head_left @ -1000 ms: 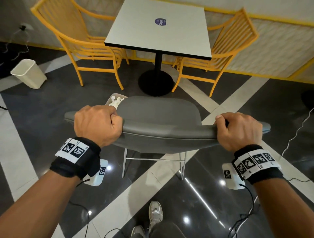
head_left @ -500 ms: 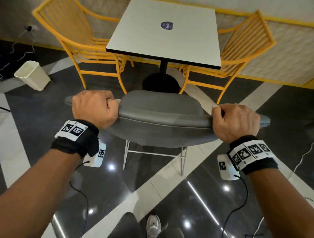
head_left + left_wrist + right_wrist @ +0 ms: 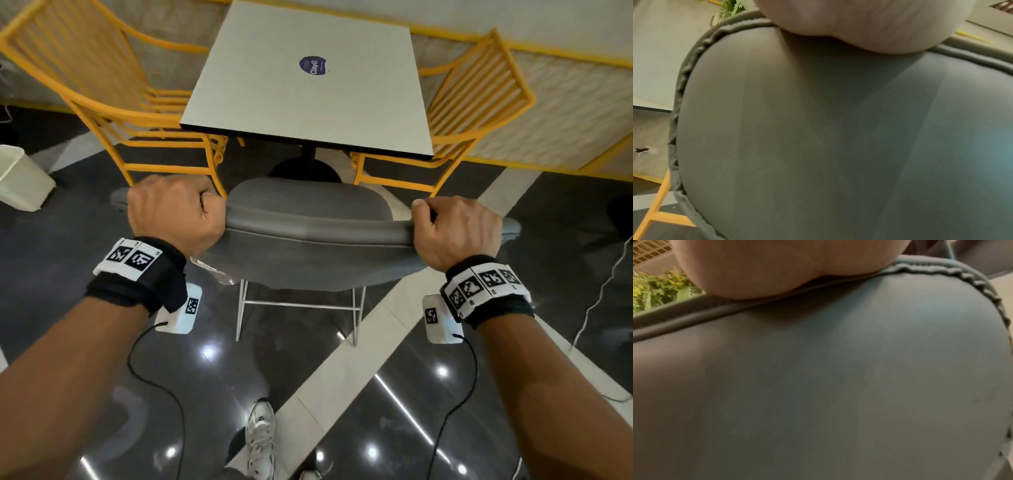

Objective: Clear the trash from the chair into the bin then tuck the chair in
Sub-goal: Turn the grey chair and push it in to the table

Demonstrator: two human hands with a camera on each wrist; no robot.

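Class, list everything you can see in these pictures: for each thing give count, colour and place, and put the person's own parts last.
Grey chair: one, grey padded, white legs, facing the table.
Table: one, white top, black pedestal, centre.
Sticker: one, purple, on the tabletop.
Yellow chairs: two, either side of the table.
Bin: one, cream, floor at far left.
Floor: dark glossy tiles, pale stripes.
Shoe: one, white, bottom centre.
Left hand: grip on the backrest's left end.
Right hand: grip on its right end.
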